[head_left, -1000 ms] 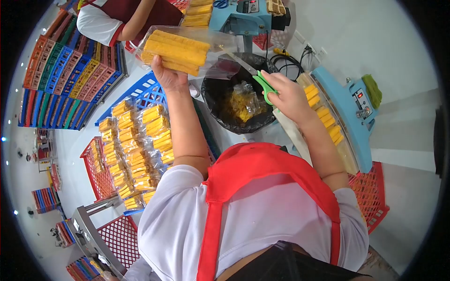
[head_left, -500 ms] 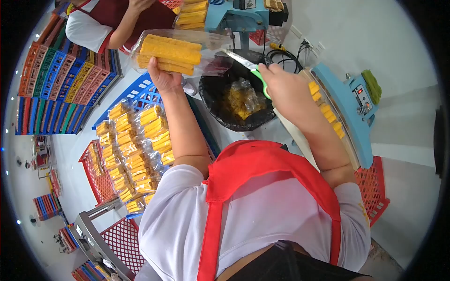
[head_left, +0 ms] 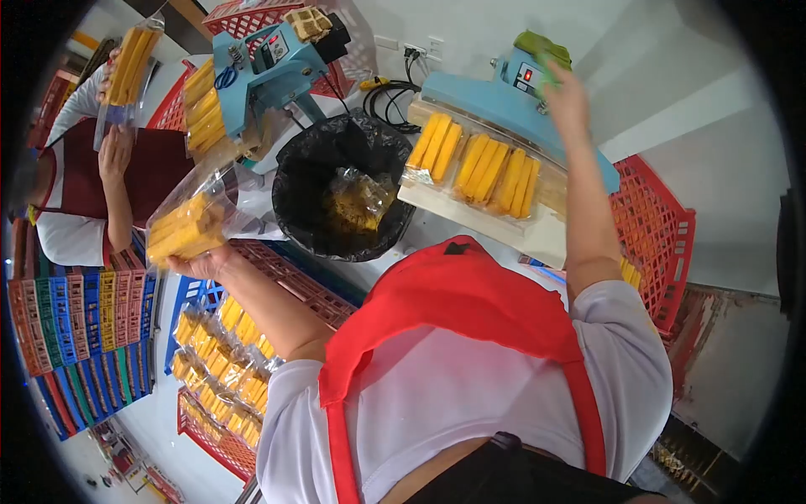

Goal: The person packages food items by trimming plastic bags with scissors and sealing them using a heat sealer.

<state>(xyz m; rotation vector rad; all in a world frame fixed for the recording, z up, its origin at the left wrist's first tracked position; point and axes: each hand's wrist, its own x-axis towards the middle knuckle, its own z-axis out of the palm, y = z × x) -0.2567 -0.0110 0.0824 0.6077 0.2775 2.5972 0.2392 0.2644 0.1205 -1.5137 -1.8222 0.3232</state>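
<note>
My left hand [head_left: 204,264] is closed under a clear plastic bag of yellow sticks [head_left: 186,228], held up at the left with the bag's loose end pointing up and right. Over at the upper right, my right hand [head_left: 564,99] reaches to the control end of a blue sealing machine [head_left: 470,99], beside a folded green cloth [head_left: 544,49]. Blurred light-green scissors handles [head_left: 550,77] show at its fingers; the blades cannot be made out. Several bags of yellow sticks [head_left: 483,168] lie in a row on the machine's pale shelf [head_left: 512,231].
A black-lined bin [head_left: 294,202] holding plastic scraps stands between my arms. Another person [head_left: 96,181] at the left holds a similar bag [head_left: 133,63] near a second blue sealer [head_left: 273,71]. Bagged sticks fill a blue crate [head_left: 189,294]. A red crate [head_left: 651,231] stands right; cables [head_left: 390,105] hang behind.
My view has turned right. My left hand has carried the bag away from the scissors, to the left and lower. My right hand has moved up and right to the sealer's control end.
</note>
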